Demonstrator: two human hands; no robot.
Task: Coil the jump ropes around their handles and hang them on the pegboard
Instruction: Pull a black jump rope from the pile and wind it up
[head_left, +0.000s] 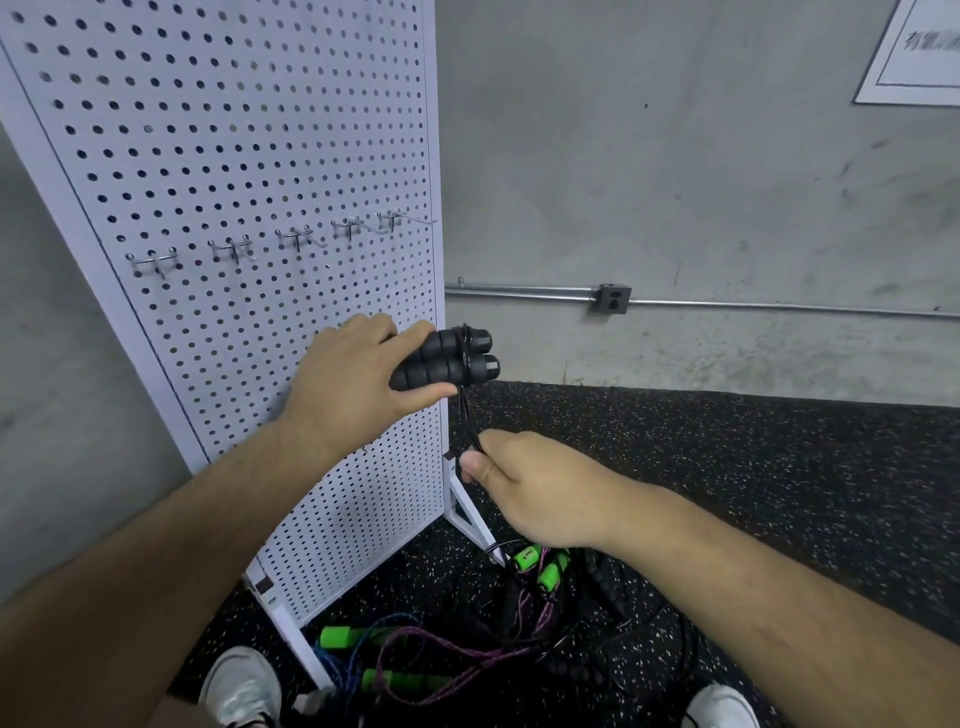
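Observation:
My left hand (358, 379) grips two black ribbed jump-rope handles (457, 358) side by side, just right of the white pegboard (249, 156). A thin black rope (465, 415) is wound round the handles near their ends and hangs down. Below them, my right hand (524, 488) pinches that rope between thumb and fingers. A row of metal hooks (234, 249) crosses the pegboard, all bare. More jump ropes with green handles (545, 569) and purple and blue cords lie tangled on the floor between my feet.
The pegboard stands on white feet (470, 519) on black speckled rubber flooring (779, 493). A grey concrete wall (675, 182) with a metal conduit and an outlet box (610, 299) lies behind. My white shoes (244, 686) show at the bottom edge.

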